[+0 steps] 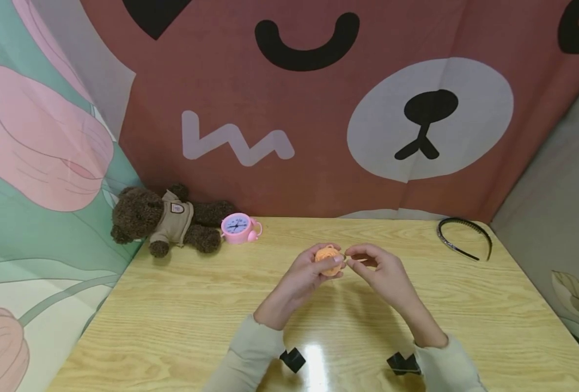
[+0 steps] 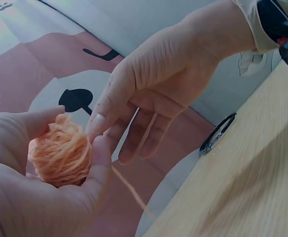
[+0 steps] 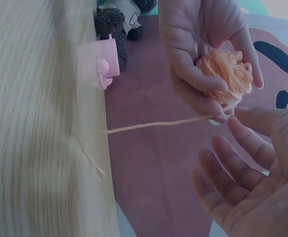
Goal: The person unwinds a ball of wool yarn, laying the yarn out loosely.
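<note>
In the head view, my left hand (image 1: 301,279) grips a small ball of peach-orange yarn (image 1: 325,263) above the table, its thumb across the front. Beside it, my right hand (image 1: 386,276) pinches the yarn between thumb and index finger, right by the left fingertips. The right wrist view shows the other right fingers spread loosely. There, a loose strand (image 3: 159,124) trails from the left fingertips toward the wooden table, its end lying on the tabletop. Exactly where the pinched yarn leaves the ball is hidden by the fingers.
A brown teddy bear (image 1: 175,218) in a beige shirt lies at the table's back left, with a pink alarm clock (image 1: 237,228) at its feet. A black headband (image 1: 458,251) rests at the back right of the wooden table (image 1: 181,316). Printed cloth (image 1: 318,179) hangs behind.
</note>
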{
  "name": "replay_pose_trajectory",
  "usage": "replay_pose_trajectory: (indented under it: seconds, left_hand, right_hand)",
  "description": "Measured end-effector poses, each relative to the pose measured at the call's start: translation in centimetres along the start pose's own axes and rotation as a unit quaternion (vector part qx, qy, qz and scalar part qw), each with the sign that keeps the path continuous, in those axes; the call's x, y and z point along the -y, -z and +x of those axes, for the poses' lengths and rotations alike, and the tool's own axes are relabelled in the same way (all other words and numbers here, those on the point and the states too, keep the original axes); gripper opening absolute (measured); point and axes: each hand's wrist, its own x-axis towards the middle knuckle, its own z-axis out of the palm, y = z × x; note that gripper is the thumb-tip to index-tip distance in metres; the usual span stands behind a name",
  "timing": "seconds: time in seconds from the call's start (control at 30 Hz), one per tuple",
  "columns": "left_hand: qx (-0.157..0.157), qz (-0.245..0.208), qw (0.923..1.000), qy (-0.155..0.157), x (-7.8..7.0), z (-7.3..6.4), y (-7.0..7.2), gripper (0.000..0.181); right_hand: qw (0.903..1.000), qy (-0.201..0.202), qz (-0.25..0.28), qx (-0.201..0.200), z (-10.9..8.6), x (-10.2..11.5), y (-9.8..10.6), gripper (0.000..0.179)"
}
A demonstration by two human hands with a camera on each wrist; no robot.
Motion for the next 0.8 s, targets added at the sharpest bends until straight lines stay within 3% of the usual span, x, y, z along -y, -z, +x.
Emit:
replay_pose_trajectory:
  seconds: [0.2,0.57,0.8]
  left_hand:
    - [-0.001,-0.023,0.9997,0.003,0.02,0.0,-0.01,0.039]
    - [0.035,-0.007,0.9993,0.015,0.3,-0.05,-0.38,0.043]
    - [-0.005,-0.036,0.9993,0.011,0.46,0.1,-0.36,0.037]
  right_hand:
    - [0.9998,0.017,0.001,-0.01,0.04,-0.01,-0.27,0.02]
    - [0.9995,0.03,-0.008,-0.01,0.07,0.34,-0.27,0.01]
    - [0.9995,-0.001,-0.014,-0.027,0.08,0.18,0.58,0.012]
